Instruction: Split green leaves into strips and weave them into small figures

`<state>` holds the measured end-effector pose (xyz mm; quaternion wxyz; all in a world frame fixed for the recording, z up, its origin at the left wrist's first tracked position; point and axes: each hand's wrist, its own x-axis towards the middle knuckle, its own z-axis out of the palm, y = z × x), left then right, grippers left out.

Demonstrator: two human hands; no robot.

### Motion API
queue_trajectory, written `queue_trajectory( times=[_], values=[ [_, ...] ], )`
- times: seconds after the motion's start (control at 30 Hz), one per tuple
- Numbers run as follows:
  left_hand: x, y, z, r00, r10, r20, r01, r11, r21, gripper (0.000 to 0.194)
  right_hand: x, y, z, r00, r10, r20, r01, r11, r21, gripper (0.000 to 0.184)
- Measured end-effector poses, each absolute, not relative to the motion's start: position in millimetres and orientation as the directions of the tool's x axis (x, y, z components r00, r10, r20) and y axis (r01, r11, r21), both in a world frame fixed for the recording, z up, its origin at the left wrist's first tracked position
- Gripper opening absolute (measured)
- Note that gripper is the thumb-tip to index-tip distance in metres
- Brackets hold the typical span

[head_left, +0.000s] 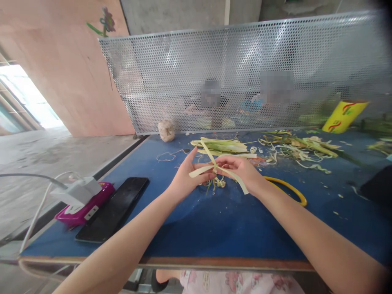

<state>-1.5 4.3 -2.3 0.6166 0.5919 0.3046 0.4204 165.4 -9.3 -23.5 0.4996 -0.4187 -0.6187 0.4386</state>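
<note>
Above the blue table, my left hand [191, 172] and my right hand [239, 169] meet at a small piece made of pale leaf strips [234, 176]. Three strips spread out from one centre, where the fingertips of both hands pinch it. My left thumb and fingers are closed near the centre, with one strip lying across them. The fingers of my right hand curl around the other side. Exactly how the strips join is too small to make out. Just beyond the hands lies a bundle of pale green leaf strips [226, 145].
A black phone [113, 210] and a purple power strip [73, 212] with a white plug lie left. Leaf scraps [306, 147], a yellow roll [344, 117] and a yellow ring [290, 190] are right. A perforated metal screen [183, 61] borders the back; people sit behind it.
</note>
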Motion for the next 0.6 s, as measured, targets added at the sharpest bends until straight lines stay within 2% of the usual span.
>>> queue_trajectory(
  times=[0.1,0.2,0.37,0.47,0.53,0.6],
  values=[
    [-1.0,3.0,-4.8,0.451,0.885,0.115,-0.15,-0.051,0.987,0.108,164.9,-9.5,-24.9,-0.117,0.963,0.244,-0.032,0.242,-0.97,0.019],
    [1.0,0.1,-5.6,0.459,0.885,0.081,-0.152,-0.012,0.988,0.107,165.6,-10.3,-24.4,-0.133,0.956,0.26,-0.047,0.256,-0.965,0.016],
    [3.0,-2.5,-1.9,0.396,0.917,0.055,-0.118,-0.009,0.993,0.092,164.9,-9.5,-24.9,-0.12,0.939,0.324,0.162,0.34,-0.926,0.017],
    [2.8,-2.7,0.1,0.378,0.923,0.07,-0.111,-0.03,0.993,0.083,163.7,-9.0,-27.5,-0.002,0.898,0.44,0.263,0.425,-0.866,0.037],
    [2.5,-2.8,0.5,0.387,0.917,0.094,-0.125,-0.049,0.991,0.082,163.4,-10.7,-27.0,0.049,0.811,0.582,0.392,0.521,-0.758,0.041],
    [2.0,-2.5,0.3,0.388,0.916,0.107,-0.132,-0.06,0.989,0.078,163.1,-14.2,-24.0,-0.004,0.716,0.698,0.516,0.6,-0.612,0.024]
  ],
)
